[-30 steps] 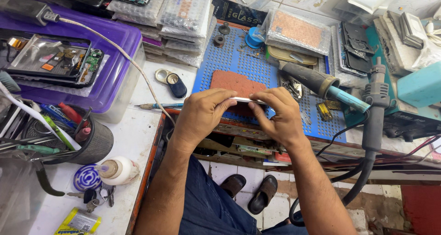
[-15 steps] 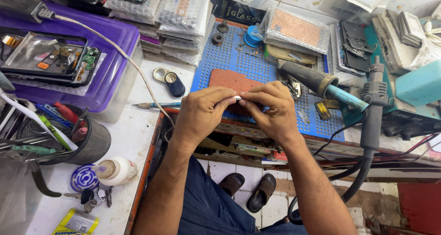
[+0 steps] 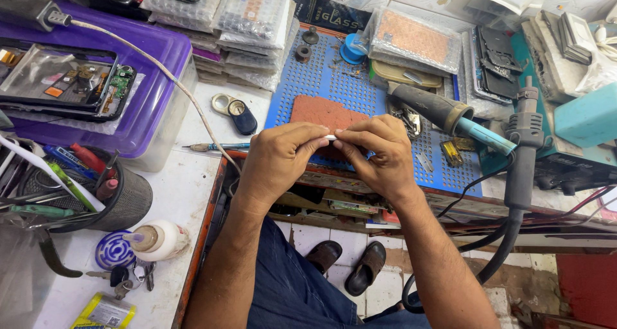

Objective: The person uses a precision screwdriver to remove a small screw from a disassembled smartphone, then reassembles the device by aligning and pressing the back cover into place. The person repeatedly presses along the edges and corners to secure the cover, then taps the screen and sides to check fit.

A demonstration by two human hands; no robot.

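While both hands meet above the front edge of the bench, the head view shows a small white piece (image 3: 330, 137) pinched between them; the left hand (image 3: 277, 157) closes thumb and forefinger on one end, and the right hand (image 3: 379, 154) closes its fingertips on the other end. It seems to me that the step in hand is fine work on this piece, perhaps a pulling apart or a peeling; the next move would need a steady pinch and a small, careful pull, so the piece does not slip. Only a short bit of it shows between the fingertips; it looks thin, pale and slender, and what it is I cannot tell. Just beyond the fingers lies a reddish-brown pad (image 3: 321, 112) on a blue perforated mat (image 3: 302, 78); to the right of the right fingers rests a hot-air handle (image 3: 443, 114); to the left of the left fingers lie a thin tool (image 3: 215, 146) and a small loupe (image 3: 235, 112); nearer to the person stands a white bottle (image 3: 160, 239).
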